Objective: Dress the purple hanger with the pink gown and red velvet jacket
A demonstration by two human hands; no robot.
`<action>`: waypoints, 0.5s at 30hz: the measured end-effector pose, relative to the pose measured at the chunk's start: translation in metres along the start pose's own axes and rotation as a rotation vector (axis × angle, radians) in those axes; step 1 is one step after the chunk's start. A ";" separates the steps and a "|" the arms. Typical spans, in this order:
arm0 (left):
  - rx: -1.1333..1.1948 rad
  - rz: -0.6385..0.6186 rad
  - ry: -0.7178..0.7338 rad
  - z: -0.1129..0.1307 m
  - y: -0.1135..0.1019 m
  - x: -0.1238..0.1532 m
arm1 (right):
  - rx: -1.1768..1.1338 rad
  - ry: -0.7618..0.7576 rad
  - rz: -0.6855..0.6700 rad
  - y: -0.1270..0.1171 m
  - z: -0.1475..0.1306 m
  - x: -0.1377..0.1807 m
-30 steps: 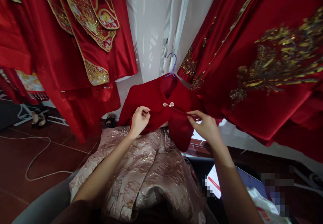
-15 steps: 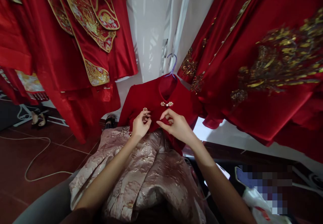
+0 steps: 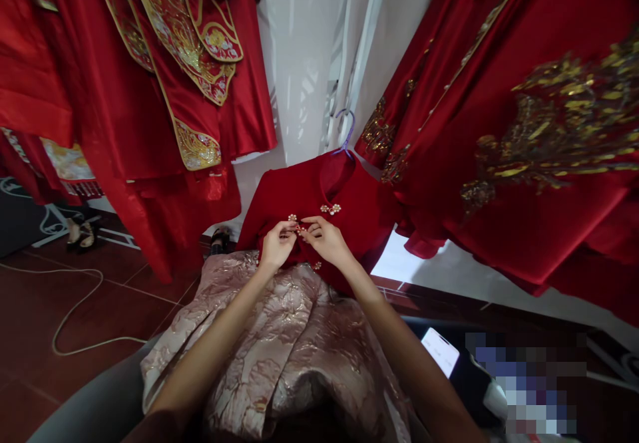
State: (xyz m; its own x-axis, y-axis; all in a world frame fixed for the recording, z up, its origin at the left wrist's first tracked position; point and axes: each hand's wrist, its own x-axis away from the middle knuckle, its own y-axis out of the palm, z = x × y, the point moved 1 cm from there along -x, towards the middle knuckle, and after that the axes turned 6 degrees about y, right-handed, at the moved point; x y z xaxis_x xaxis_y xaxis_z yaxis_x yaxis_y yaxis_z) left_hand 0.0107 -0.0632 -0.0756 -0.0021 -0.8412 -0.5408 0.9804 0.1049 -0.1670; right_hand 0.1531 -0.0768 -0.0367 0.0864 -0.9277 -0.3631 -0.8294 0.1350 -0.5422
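A red jacket (image 3: 279, 190) hangs on a purple hanger (image 3: 346, 134) in front of me, with paired beaded flower buttons (image 3: 330, 209) at its collar. Lower on its front, my left hand (image 3: 278, 245) pinches the edge around a small beaded button (image 3: 301, 229). My right hand (image 3: 327, 240) is closed on the same spot, fingertips almost meeting the left ones. Another beaded flower (image 3: 292, 217) shows just above my left fingers. Below the hands, a pale pink brocade skirt (image 3: 289, 330) with a metallic sheen spreads over my lap.
Embroidered red garments (image 3: 200, 97) hang at the left, and a red sequinned one (image 3: 499, 230) at the right. A lit phone (image 3: 440, 352) lies at lower right. On the tiled floor are a white cable (image 3: 94, 296) and high-heeled shoes (image 3: 82, 233).
My right hand has moved left and down from the gap beside the collar to meet my left hand, its fingers now closed at the beaded button. The view has shifted slightly.
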 end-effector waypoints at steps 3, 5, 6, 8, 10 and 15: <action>-0.017 -0.046 0.021 0.003 0.001 0.002 | 0.047 -0.015 0.043 -0.003 0.002 0.001; -0.042 -0.064 0.029 0.006 0.002 0.002 | 0.070 -0.029 0.086 -0.006 0.003 0.003; -0.060 -0.069 0.035 0.007 0.002 0.003 | 0.078 -0.034 0.103 -0.007 0.004 0.003; -0.100 -0.075 0.058 0.008 0.004 0.003 | 0.091 -0.042 0.128 -0.009 0.005 0.003; -0.134 -0.075 0.082 0.008 0.005 0.003 | 0.098 -0.053 0.142 -0.010 0.006 0.003; -0.127 -0.026 0.084 0.009 0.006 0.002 | 0.087 -0.057 0.140 -0.008 0.008 -0.001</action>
State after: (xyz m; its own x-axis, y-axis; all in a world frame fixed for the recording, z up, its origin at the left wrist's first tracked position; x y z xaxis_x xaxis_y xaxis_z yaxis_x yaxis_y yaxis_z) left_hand 0.0189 -0.0691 -0.0700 -0.0486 -0.7973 -0.6016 0.9470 0.1547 -0.2815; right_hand 0.1642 -0.0747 -0.0377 0.0060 -0.8769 -0.4807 -0.7846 0.2939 -0.5459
